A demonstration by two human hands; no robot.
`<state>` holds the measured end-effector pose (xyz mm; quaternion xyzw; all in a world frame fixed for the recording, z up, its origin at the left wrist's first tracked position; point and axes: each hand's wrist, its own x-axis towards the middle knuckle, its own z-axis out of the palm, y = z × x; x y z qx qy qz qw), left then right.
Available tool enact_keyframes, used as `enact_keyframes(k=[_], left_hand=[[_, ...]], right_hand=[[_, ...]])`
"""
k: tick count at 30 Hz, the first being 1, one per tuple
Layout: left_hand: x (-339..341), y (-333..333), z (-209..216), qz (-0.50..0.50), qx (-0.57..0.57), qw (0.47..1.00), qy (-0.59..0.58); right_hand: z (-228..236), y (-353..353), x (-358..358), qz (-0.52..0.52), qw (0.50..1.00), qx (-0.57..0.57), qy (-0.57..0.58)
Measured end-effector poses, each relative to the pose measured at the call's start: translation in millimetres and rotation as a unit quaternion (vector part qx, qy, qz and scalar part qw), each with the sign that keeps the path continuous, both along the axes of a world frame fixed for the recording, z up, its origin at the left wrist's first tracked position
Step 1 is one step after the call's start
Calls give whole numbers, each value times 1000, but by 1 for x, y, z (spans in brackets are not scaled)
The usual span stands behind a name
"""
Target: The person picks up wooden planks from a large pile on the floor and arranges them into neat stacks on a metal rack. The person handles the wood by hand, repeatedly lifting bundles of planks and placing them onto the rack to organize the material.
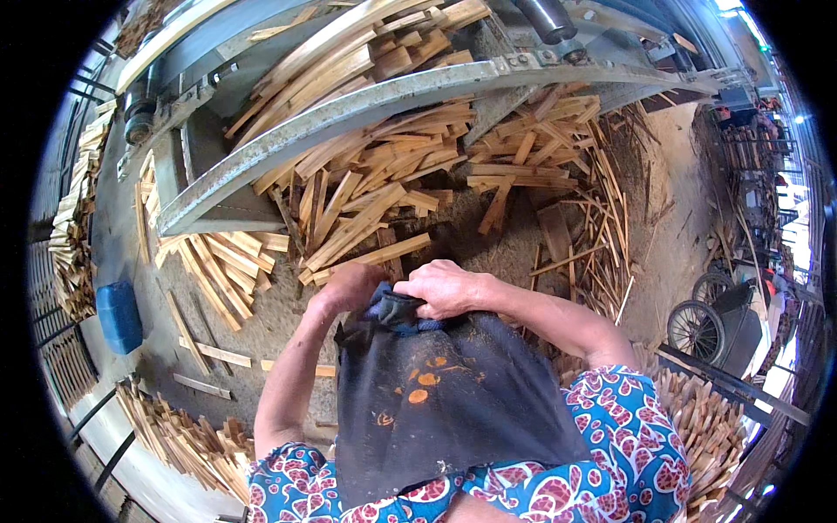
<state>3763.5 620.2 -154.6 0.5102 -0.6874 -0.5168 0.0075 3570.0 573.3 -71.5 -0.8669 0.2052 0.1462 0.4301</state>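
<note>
Workshop floor (647, 279) strewn with wood strips (366, 218), my left hand (350, 286) and right hand (441, 287) clench the bunched edge of my dark apron (475, 401) before me, gathering cloth, I judge, with the next move needing both grips firm.

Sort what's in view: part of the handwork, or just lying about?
In the handwork:
right hand, gripping bunched blue cloth
left hand, at that cloth, fingers partly hidden
stained dark cloth over the torso

Lying or standing about:
loose wood pieces
blue container
spoked wheel
metal frame
</note>
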Motion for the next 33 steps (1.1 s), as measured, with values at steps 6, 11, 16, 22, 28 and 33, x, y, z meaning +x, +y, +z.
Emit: enact_keyframes(k=[6,11,16,22,28,33], left_hand=[[1,19,3,-105,23,994,-33],[4,36,-10,218,-28,975,31],[9,9,26,281,-29,959,21],[6,21,15,205,-54,977,-13],[32,48,-3,297,154,934,126],[25,23,-60,400,113,897,149]], right_hand=[[13,2,12,74,996,-26,-35],[18,4,18,143,988,-52,-3],[-21,11,49,170,973,-151,39],[-76,10,59,138,972,-98,160],[-23,-37,-5,-80,954,235,-168],[-134,-102,-56,-523,804,268,-90]])
